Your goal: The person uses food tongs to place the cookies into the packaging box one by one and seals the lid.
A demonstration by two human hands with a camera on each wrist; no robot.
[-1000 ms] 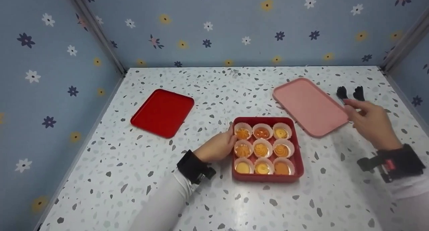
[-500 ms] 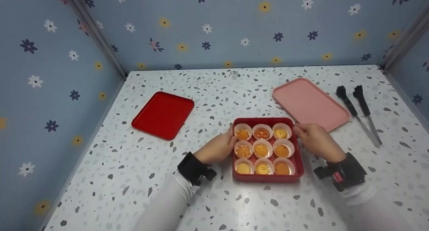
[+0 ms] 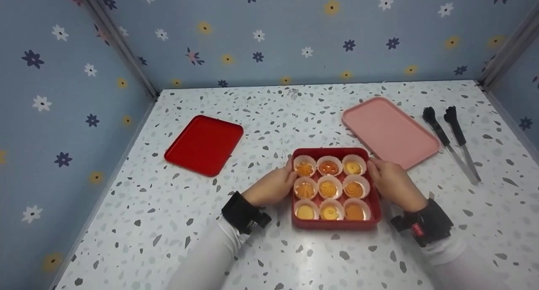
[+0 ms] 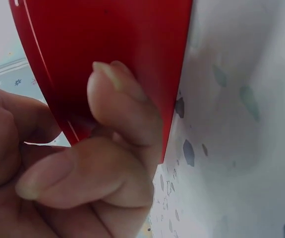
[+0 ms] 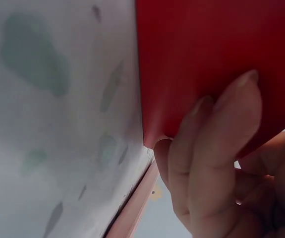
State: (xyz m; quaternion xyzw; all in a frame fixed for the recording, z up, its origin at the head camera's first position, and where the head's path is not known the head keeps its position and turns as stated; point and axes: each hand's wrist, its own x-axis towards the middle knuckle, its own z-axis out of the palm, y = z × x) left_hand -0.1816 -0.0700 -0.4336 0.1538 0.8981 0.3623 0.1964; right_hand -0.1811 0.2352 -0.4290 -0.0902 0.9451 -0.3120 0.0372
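A square red box [image 3: 337,224] stands on the speckled table in the head view. Inside it, several small pastries sit in pleated paper cups [image 3: 329,188], set out in rows. My left hand [image 3: 271,187] holds the box's left side near the far corner, its bent fingers [image 4: 125,101] against the outer wall in the left wrist view. On the opposite side my right hand [image 3: 398,182] grips the box, with its fingers [image 5: 221,134] against the red wall and the thumb near the rim. The box's underside is hidden.
To the left lies a flat red lid or tray [image 3: 205,146]. A pink tray [image 3: 387,130] lies behind my right hand. Tongs [image 3: 454,142] with black ends and metal arms rest at the right. Flower-patterned walls [image 3: 286,33] border the table at the back and sides.
My right hand has come from the tongs, left lying on the table, leftward to the box's right side and now holds it. The left hand has stayed on the box.
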